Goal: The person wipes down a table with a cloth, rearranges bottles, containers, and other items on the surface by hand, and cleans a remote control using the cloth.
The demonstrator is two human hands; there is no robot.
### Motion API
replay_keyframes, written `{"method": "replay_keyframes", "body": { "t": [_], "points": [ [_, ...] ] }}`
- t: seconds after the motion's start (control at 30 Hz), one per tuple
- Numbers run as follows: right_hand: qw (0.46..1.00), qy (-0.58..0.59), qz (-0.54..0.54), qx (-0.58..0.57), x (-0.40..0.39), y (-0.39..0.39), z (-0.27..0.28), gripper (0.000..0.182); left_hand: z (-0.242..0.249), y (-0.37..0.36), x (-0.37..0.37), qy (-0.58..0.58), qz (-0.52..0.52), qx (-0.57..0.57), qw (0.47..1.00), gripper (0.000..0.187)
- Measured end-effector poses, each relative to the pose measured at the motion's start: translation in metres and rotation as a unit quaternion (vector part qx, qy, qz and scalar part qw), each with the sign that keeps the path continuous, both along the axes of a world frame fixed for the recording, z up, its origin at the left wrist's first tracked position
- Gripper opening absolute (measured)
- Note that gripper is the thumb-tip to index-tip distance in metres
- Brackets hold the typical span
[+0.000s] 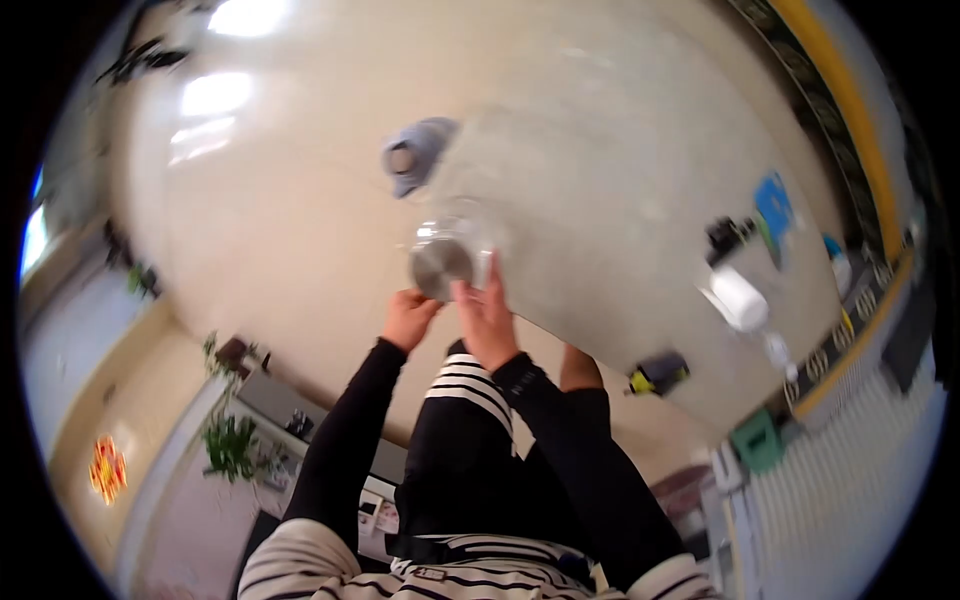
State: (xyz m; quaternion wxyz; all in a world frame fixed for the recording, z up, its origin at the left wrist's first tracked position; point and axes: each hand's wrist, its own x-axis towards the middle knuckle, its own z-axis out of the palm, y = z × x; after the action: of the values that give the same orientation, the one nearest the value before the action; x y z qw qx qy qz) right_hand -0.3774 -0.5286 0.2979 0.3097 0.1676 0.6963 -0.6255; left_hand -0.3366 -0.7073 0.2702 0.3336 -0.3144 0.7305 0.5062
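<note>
Vessel (443, 265) clear; sleeves (345, 430) black; shirt (500, 572) black-white striped.

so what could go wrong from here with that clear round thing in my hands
The clear round vessel, held between the left hand and right hand, could slip and perhaps break.

It is close to the table edge, so it might knock against it.

The yellow-and-black item lies near that edge too; a swing of the right arm might push it off.
</note>
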Motion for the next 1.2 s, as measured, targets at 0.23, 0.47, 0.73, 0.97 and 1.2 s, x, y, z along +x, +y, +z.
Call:
{"method": "replay_keyframes", "body": {
  "t": [0.23,0.47,0.73,0.97,1.2],
  "points": [
    [0.99,-0.094,-0.089,-0.057,0.022,0.058,-0.004,0.073,0.049,0.05,0.032,-0.238,0.231,-0.014,0.943,0.081],
    [0.941,-0.12,-0.278,0.149,0.1,0.219,-0.026,0.036,0.048,0.191,0.029,0.039,-0.307,-0.054,0.949,0.045],
    [0.832,0.038,-0.4,0.382,0.125,0.446,-0.058,0.089,0.047,0.466,-0.072,0.402,-0.609,-0.008,0.683,0.067],
    [0.916,0.075,-0.254,0.302,0.097,0.522,-0.105,0.093,0.013,0.612,-0.068,0.233,-0.68,-0.065,0.692,0.082],
    [0.941,0.109,-0.318,0.041,0.116,0.537,-0.125,0.07,-0.031,0.605,-0.047,0.327,-0.659,-0.095,0.671,0.067]
  ]
}}
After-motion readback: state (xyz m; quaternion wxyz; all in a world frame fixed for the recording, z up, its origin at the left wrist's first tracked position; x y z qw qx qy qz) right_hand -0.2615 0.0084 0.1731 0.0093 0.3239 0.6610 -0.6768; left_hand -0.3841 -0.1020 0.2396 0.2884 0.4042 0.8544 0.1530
